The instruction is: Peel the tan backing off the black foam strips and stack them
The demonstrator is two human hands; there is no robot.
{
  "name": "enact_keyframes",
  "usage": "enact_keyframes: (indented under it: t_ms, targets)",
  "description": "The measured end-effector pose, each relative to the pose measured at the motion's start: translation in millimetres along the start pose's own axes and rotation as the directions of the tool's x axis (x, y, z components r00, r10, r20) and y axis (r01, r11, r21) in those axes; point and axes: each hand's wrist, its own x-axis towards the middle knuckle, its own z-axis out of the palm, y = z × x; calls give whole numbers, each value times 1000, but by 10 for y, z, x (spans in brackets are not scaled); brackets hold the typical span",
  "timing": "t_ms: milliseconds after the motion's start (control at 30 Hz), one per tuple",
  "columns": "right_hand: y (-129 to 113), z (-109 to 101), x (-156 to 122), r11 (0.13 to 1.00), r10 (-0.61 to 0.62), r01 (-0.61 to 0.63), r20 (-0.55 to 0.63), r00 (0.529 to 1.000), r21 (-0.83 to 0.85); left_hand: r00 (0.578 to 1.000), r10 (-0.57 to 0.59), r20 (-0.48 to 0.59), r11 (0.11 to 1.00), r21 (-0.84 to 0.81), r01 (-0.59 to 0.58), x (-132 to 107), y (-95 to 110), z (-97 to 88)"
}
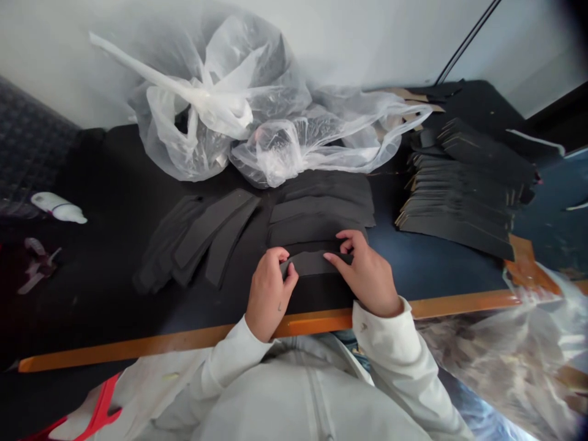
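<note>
My left hand and my right hand both pinch a dark grey foam strip near the table's front edge, one hand at each end. The strip lies over a black piece just in front of me. Behind it sits a pile of similar foam strips. To the left, more curved foam strips are fanned out on the black tabletop.
Clear plastic bags holding dark pieces lie at the back. A stack of black card pieces stands at the right. A white bottle lies at the far left. An orange table edge runs along the front; another plastic bag sits lower right.
</note>
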Motion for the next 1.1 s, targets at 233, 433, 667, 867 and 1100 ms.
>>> enact_keyframes:
  t_ms: [233,433,667,867,1100]
  targets:
    - [19,27,-6,1000,-7,7,-19,1000,-5,999,39,-8,997,63,-38,-17,14,11]
    - [25,62,-18,1000,-13,12,-69,998,-21,997,78,12,951,298,-78,-21,59,-12]
    - [49,83,-29,1000,-26,25,-72,997,-9,994,-97,-43,993,58,100,-99,-50,-247]
    - [56,77,-22,1000,-27,27,-71,997,4,987,-159,10,986,-41,159,-153,-114,-324]
    - [43,73,-19,1000,5,-5,-58,998,8,997,-80,15,996,34,79,-177,-181,-298]
